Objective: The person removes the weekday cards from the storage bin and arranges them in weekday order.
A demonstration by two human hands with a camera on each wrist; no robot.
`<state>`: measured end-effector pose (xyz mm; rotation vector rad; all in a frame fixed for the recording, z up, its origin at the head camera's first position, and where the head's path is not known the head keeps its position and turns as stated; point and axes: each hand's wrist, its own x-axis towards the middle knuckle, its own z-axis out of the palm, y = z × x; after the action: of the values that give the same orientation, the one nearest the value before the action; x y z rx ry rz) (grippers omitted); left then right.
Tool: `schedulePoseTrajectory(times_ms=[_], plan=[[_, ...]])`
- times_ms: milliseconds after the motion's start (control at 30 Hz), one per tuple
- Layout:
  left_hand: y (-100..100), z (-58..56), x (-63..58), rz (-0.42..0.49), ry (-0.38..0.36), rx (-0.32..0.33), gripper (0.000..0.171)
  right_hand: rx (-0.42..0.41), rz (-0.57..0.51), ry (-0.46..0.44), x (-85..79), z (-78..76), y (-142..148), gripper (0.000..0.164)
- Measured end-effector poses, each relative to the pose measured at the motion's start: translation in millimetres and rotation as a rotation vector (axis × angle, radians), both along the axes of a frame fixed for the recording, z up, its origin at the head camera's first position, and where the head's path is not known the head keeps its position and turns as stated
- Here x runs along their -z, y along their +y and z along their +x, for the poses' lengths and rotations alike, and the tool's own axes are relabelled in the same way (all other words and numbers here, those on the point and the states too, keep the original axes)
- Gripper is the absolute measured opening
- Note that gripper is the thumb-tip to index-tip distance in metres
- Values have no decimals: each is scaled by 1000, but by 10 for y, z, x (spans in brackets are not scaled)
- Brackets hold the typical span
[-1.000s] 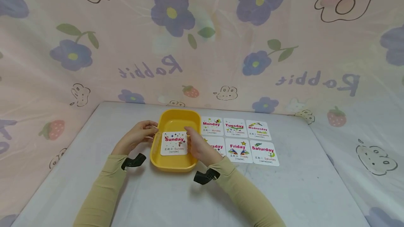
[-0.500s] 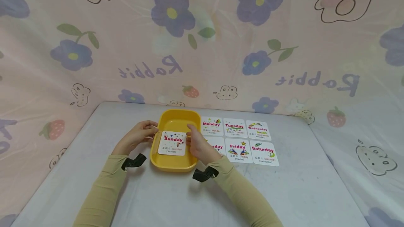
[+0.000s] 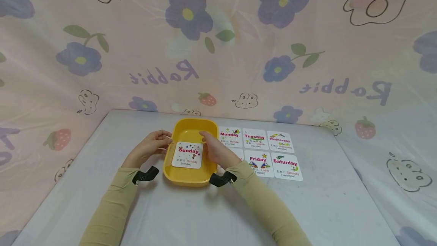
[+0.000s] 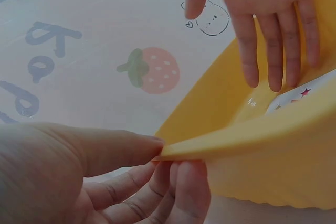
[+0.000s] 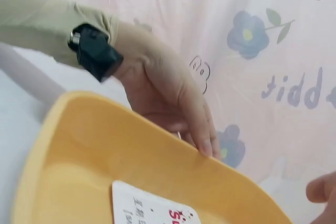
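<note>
A shallow yellow plastic tray [image 3: 191,181] stands on the table, with a white card reading Sunday [image 3: 187,156] face up inside it. My left hand [image 3: 148,149] pinches the tray's left rim, thumb above and fingers beneath, as the left wrist view shows. Over the right side of the tray is my right hand [image 3: 220,153], its thumb by the card's upper right edge. In the left wrist view the right hand [image 4: 278,30] has straight, slightly spread fingers pointing down near the card [image 4: 302,95], holding nothing. The right wrist view shows the left hand [image 5: 170,93] at the far rim.
Right of the tray lie two rows of weekday cards: Monday [image 3: 230,141], Tuesday [image 3: 255,145] and Wednesday [image 3: 280,145] behind, Friday [image 3: 258,158] and Saturday [image 3: 286,172] in front. Another front-row card is mostly hidden by my right hand. A patterned curtain [image 3: 218,60] hangs behind the table.
The Sunday card has turned slightly, its lower edge shifting left. My right hand has moved a little, off the card's right edge, and covers more of the card beside Friday. The left hand keeps its grip.
</note>
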<state>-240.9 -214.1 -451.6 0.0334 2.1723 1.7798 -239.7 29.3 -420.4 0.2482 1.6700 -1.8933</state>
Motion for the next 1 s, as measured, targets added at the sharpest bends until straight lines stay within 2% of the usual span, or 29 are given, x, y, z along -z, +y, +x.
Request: schedulePoseTrajectory(times_ms=[200, 433, 600, 800, 1000], plan=[[16, -1, -22, -4, -5, -3, 38, -110, 104, 55, -42, -114, 26, 80], [15, -6, -17, -13, -10, 5, 39, -287, 244, 194, -67, -168, 50, 66], [13, 2, -15, -11, -3, 4, 38, -364, 379, 246, -102, -242, 33, 56], [13, 20, -13, -2, 3, 0, 39, -373, 461, 269, -109, -325, 1, 36], [7, 19, -5, 1, 2, 1, 38, -376, 547, 248, -92, -422, -49, 6]])
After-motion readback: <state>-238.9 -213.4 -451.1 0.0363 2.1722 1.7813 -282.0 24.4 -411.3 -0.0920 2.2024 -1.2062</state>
